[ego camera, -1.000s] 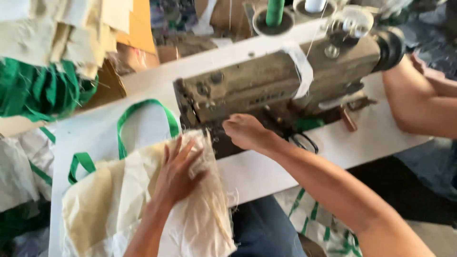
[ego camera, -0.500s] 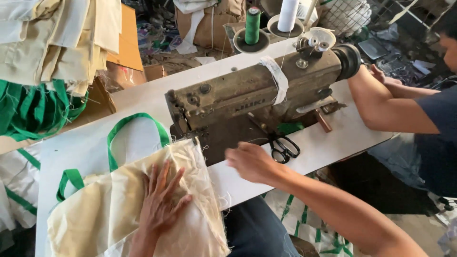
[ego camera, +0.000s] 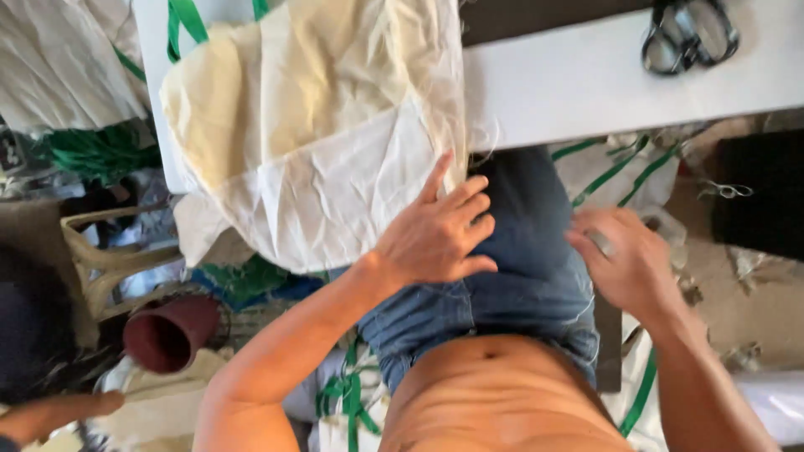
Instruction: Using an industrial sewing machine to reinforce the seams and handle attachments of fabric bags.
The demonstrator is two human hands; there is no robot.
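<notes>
1. Two bare hands show in the head view, both low over the person's lap in blue jeans (ego camera: 519, 276).
2. Left hand (ego camera: 435, 238): its grip is released, fingers spread and flat, with the fingertips on the lower edge of the cream cloth bag (ego camera: 327, 134) where that edge hangs off the table (ego camera: 586, 79). Nothing is clasped in it.
3. Right hand (ego camera: 628, 264): it lies to the right of the left hand, apart from it, beside the right thigh. Its fingers are loosely curled and a small pale thing shows at the fingertips; whether this grip is closed on it cannot be told, as the hand is blurred.
4. Up and to the left of the left grip, the cream cloth bag lies crumpled, partly on the white table and partly draped over its near edge. Green straps (ego camera: 188, 21) show at the bag's far end.
5. Up and to the right of the right grip, well apart from it, a pair of dark scissors (ego camera: 691, 33) lies on the table.
6. Below the right grip, more pale cloth with green straps (ego camera: 641, 393) lies on the floor.
7. Far to the left of the left grip, on the floor, stand a dark red bucket (ego camera: 167, 335) and a beige plastic chair (ego camera: 109, 259).
</notes>
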